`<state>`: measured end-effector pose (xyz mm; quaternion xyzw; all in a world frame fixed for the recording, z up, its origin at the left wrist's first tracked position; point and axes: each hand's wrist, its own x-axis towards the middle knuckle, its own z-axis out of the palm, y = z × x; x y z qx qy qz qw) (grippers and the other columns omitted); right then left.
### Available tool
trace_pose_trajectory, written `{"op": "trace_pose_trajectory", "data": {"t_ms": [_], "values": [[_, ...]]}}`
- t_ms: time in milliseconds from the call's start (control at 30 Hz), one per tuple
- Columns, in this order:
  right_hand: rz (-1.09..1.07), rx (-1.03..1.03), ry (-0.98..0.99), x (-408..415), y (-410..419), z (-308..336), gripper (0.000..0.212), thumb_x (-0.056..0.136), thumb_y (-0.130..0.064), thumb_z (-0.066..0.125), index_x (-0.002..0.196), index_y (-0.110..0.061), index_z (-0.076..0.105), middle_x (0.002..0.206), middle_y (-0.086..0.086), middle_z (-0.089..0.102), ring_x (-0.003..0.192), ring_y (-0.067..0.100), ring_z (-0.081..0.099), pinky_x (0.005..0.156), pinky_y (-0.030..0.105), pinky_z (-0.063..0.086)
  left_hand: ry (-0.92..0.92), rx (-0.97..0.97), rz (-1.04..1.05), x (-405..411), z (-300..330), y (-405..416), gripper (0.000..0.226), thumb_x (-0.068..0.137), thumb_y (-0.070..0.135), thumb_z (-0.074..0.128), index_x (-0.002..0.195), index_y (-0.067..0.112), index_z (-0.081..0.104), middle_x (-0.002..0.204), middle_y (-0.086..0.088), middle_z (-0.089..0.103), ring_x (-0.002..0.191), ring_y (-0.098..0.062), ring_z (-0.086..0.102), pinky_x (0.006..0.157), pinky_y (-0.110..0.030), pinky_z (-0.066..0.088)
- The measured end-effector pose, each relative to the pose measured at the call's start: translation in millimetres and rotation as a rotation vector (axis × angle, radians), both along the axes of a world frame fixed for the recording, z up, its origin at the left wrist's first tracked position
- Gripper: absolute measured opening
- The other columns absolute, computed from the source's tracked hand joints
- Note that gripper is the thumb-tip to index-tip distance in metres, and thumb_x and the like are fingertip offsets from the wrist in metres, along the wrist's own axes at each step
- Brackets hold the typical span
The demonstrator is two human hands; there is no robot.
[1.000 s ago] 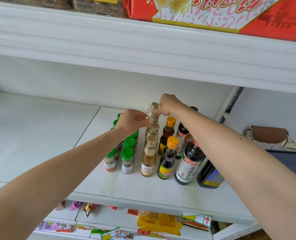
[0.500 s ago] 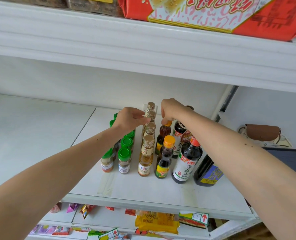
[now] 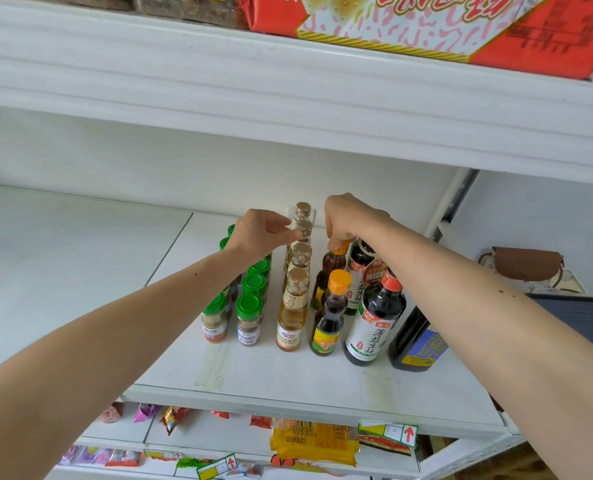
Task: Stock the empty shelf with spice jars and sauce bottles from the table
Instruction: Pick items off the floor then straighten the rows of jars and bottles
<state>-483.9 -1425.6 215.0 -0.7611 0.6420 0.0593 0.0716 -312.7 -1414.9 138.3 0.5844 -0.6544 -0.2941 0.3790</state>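
Note:
On the white shelf (image 3: 80, 271) stand rows of goods. Several green-capped spice jars (image 3: 249, 318) form the left rows. A row of gold-capped pale vinegar bottles (image 3: 291, 317) runs back from the front. My left hand (image 3: 258, 233) pinches the cap of a gold-capped bottle (image 3: 303, 228) near the back of that row. My right hand (image 3: 352, 220) grips the orange cap of the rear amber sauce bottle (image 3: 329, 268). In front of it stands a small dark orange-capped bottle (image 3: 329, 313), then a large soy sauce bottle (image 3: 374, 320) and a dark bottle with a blue label (image 3: 416, 341).
The upper shelf (image 3: 288, 98) overhangs closely, with a red box (image 3: 426, 26) on it. Snack packets (image 3: 314, 441) lie on the lower shelf. A brown pouch (image 3: 527, 263) and a dark panel (image 3: 579, 317) sit to the right. A shelf upright (image 3: 451, 206) stands behind the bottles.
My right hand moved from the gold-capped bottle row down to the rear orange-capped bottle and closed on its cap. My left hand stays at the gold caps.

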Motion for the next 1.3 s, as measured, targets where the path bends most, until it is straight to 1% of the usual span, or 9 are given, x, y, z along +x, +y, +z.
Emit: {"op": "trace_pose_trajectory", "data": {"t_ms": [167,267,567,800,900,1000,1100,1233,1300], "values": [[0.009,-0.001,0.014,0,0,-1,0.05,0.074,-0.014,0.084,0.117,-0.002,0.063,0.115,0.013,0.064,0.101,0.026,0.063,0.075,0.029,0.05,0.004,0.001,-0.005,-1,2,-1,0.047,0.075,0.043,0.08,0.113,0.018,0.071,0.098,0.004,0.075,0.09,-0.005,0.067,0.09,-0.029,0.054],[0.024,-0.002,0.008,0,-2,-3,0.051,0.073,-0.015,0.084,0.118,-0.001,0.064,0.115,0.014,0.066,0.101,0.026,0.064,0.083,0.03,0.054,0.005,0.003,-0.003,-2,2,-1,0.046,0.075,0.042,0.079,0.113,0.017,0.071,0.101,0.002,0.075,0.092,-0.007,0.068,0.092,-0.031,0.054],[0.032,0.005,-0.003,-4,-1,-1,0.049,0.076,-0.019,0.082,0.119,-0.002,0.064,0.117,0.012,0.065,0.104,0.026,0.063,0.085,0.03,0.054,0.007,0.007,0.006,-4,2,-3,0.045,0.075,0.042,0.08,0.112,0.018,0.071,0.101,0.002,0.075,0.093,-0.009,0.068,0.092,-0.034,0.055],[0.064,0.014,-0.013,-8,0,-3,0.052,0.078,-0.027,0.08,0.121,-0.002,0.064,0.117,0.012,0.066,0.102,0.025,0.064,0.088,0.033,0.055,0.011,-0.005,-0.001,-6,6,-1,0.045,0.076,0.042,0.079,0.113,0.017,0.071,0.101,0.001,0.075,0.092,-0.01,0.068,0.09,-0.03,0.055],[0.072,0.019,-0.061,-13,2,1,0.053,0.078,-0.027,0.081,0.121,-0.002,0.065,0.115,0.011,0.068,0.093,0.022,0.064,0.082,0.029,0.054,-0.009,-0.029,0.008,-7,12,-1,0.046,0.077,0.043,0.077,0.114,0.017,0.071,0.102,0.001,0.075,0.093,-0.01,0.068,0.088,-0.028,0.053],[0.055,-0.024,-0.157,-24,2,12,0.053,0.075,-0.022,0.083,0.121,-0.003,0.066,0.119,0.01,0.067,0.102,0.023,0.064,0.086,0.028,0.05,-0.005,-0.047,0.008,-9,18,-2,0.045,0.078,0.042,0.077,0.114,0.017,0.071,0.103,0.0,0.074,0.092,-0.01,0.067,0.086,-0.024,0.051],[0.012,-0.135,-0.24,-45,-3,25,0.051,0.072,-0.02,0.085,0.117,-0.004,0.067,0.118,0.01,0.067,0.104,0.023,0.063,0.085,0.026,0.047,-0.006,-0.049,-0.007,-15,22,-3,0.042,0.08,0.039,0.076,0.115,0.017,0.071,0.104,-0.001,0.074,0.094,-0.01,0.067,0.084,-0.022,0.05],[-0.042,-0.145,-0.184,-72,-11,23,0.062,0.077,-0.03,0.08,0.131,-0.01,0.056,0.13,0.008,0.058,0.114,0.025,0.057,0.091,0.031,0.047,-0.011,-0.06,-0.036,-29,27,-5,0.039,0.081,0.035,0.076,0.115,0.016,0.071,0.105,-0.001,0.074,0.097,-0.01,0.067,0.091,-0.026,0.052],[-0.029,-0.072,-0.132,-76,-9,18,0.062,0.08,-0.035,0.077,0.133,-0.01,0.055,0.13,0.008,0.059,0.109,0.024,0.06,0.088,0.031,0.049,-0.018,-0.051,-0.069,-38,31,-5,0.037,0.081,0.033,0.076,0.114,0.016,0.072,0.105,0.0,0.074,0.098,-0.01,0.067,0.095,-0.029,0.052]]}}
